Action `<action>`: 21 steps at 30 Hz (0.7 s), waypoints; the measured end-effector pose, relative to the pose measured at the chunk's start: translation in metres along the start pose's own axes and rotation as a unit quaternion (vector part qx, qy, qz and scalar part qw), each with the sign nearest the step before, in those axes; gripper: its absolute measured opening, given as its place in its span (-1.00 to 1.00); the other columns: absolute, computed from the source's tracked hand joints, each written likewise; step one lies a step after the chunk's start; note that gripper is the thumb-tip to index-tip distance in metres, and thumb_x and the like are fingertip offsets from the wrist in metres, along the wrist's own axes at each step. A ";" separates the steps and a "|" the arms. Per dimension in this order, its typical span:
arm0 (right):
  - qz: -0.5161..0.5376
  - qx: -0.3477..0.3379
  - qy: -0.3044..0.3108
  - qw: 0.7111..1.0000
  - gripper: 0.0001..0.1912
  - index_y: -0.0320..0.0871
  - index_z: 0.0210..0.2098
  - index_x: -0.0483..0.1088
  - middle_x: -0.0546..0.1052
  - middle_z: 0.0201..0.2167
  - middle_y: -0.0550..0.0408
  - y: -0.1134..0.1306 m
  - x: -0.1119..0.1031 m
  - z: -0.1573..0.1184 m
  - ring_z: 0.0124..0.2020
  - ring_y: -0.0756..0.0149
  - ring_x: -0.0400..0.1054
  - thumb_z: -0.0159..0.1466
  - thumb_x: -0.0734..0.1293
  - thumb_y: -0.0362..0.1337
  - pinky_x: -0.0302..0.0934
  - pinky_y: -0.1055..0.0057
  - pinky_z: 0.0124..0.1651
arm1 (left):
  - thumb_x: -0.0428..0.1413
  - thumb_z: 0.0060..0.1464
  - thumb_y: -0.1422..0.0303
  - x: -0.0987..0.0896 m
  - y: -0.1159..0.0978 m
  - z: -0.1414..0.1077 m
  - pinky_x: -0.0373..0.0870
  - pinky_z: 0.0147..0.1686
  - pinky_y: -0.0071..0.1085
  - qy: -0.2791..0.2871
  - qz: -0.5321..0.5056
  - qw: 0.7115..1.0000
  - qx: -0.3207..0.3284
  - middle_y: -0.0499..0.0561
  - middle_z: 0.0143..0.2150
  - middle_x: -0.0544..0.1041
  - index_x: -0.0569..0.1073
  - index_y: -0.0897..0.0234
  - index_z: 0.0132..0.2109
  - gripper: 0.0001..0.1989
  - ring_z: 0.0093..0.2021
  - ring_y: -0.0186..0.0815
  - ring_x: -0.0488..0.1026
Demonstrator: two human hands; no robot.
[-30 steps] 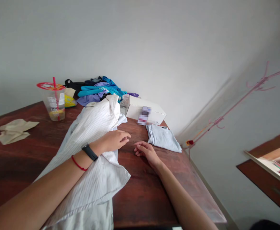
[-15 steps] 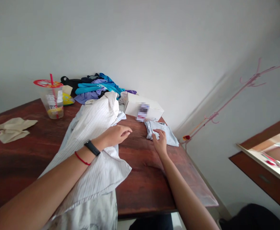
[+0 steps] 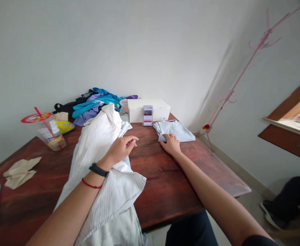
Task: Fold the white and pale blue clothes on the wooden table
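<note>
At the near edge of a folded light blue garment (image 3: pixel 182 130), my right hand (image 3: pixel 172 144) has its fingers bent over the cloth, with a bit of it between thumb and fingers. My left hand (image 3: pixel 122 147), its fingers curled together with nothing visible in them, hovers beside a white striped shirt (image 3: pixel 98 136). That shirt is spread lengthwise over other pale clothes (image 3: pixel 119 223), which hang over the table's near edge. My left wrist wears a black band and a red string.
Behind stand a white box (image 3: pixel 160 111) and a heap of blue, purple and black clothes (image 3: pixel 88 106). A plastic cup with a straw (image 3: pixel 52 136), a yellow packet (image 3: pixel 65 127) and a crumpled napkin (image 3: pixel 22 172) lie left. A pink coat rack (image 3: pixel 247 63) leans right, near another person's leg (image 3: pixel 290 194).
My right hand has come down onto the folded garment, its fingers closing at the edge. My left hand has barely moved. The view has shifted and tilted.
</note>
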State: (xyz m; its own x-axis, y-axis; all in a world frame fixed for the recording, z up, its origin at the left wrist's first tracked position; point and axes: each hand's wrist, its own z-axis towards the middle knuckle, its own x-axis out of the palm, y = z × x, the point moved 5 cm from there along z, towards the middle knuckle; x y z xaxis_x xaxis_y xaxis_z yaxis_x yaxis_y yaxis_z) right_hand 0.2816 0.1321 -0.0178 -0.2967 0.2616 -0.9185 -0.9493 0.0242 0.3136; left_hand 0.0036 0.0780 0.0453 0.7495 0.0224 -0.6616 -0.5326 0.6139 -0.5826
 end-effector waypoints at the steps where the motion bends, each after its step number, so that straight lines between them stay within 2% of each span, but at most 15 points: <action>1: -0.003 0.002 -0.004 1.000 -0.51 -0.08 0.21 0.39 0.44 0.18 -0.15 0.000 -0.002 0.000 0.19 -0.07 0.29 0.33 0.30 -0.10 0.17 0.10 0.12 | 0.00 0.34 0.33 0.000 0.000 0.000 0.49 -0.24 -0.44 -0.002 -0.007 1.000 -0.003 -0.03 -0.25 0.67 0.56 0.22 0.00 -0.74 -0.24 -0.30 0.63; 6: -0.004 0.007 -0.020 1.000 -0.62 -0.14 0.08 0.45 0.54 0.05 -0.15 0.005 -0.015 -0.004 0.12 -0.03 0.37 0.36 0.25 -0.12 0.14 0.13 0.09 | 0.01 0.34 0.29 0.001 0.002 0.001 0.50 -0.24 -0.43 -0.008 -0.028 0.999 -0.021 -0.02 -0.28 0.66 0.57 0.24 -0.02 -0.74 -0.29 -0.31 0.63; 11: -0.018 -0.018 0.033 0.999 -0.62 -0.18 -0.04 0.52 0.64 -0.16 -0.19 0.019 -0.020 -0.012 -0.07 -0.05 0.49 0.36 0.24 -0.06 0.13 0.15 0.00 | 0.02 0.34 0.27 0.002 0.005 0.001 0.51 -0.26 -0.41 -0.004 -0.036 0.999 -0.037 -0.02 -0.29 0.65 0.56 0.25 -0.02 -0.73 -0.30 -0.29 0.62; 15: 0.018 -0.085 0.067 0.994 -0.68 -0.17 -0.15 0.57 0.65 -0.26 -0.16 0.038 -0.017 -0.024 -0.18 0.02 0.50 0.35 0.27 -0.11 0.12 0.27 -0.13 | 0.02 0.33 0.26 0.003 0.007 0.000 0.52 -0.23 -0.39 -0.002 -0.037 0.998 -0.054 -0.02 -0.26 0.66 0.56 0.22 -0.01 -0.74 -0.26 -0.26 0.63; 18: 0.110 -0.153 0.112 0.976 -0.74 -0.16 -0.31 0.58 0.62 -0.38 -0.02 0.052 -0.011 -0.034 -0.31 0.17 0.45 0.32 0.32 -0.14 0.09 0.35 -0.24 | 0.03 0.32 0.25 0.004 0.014 0.001 0.52 -0.13 -0.34 -0.025 -0.014 0.998 -0.063 0.04 -0.11 0.66 0.55 0.21 0.01 -0.73 -0.09 -0.20 0.62; 21: 0.225 -0.209 0.192 0.932 -0.72 -0.17 -0.37 0.57 0.58 -0.44 0.09 0.062 -0.007 -0.044 -0.37 0.28 0.37 0.25 0.42 -0.07 0.07 0.41 -0.30 | 0.03 0.28 0.24 0.005 0.028 0.002 0.49 0.03 -0.24 -0.068 0.017 0.994 -0.082 0.15 0.12 0.58 0.49 0.26 0.12 -0.65 0.12 -0.12 0.53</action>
State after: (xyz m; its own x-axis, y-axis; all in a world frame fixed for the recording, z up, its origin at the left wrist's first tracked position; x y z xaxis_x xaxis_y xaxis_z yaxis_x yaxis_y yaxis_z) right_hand 0.2204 0.0896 -0.0022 -0.6147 -0.2114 -0.7599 -0.6532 -0.4036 0.6407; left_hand -0.0072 0.0970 0.0264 0.7702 0.1541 -0.6189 -0.6071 0.4746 -0.6373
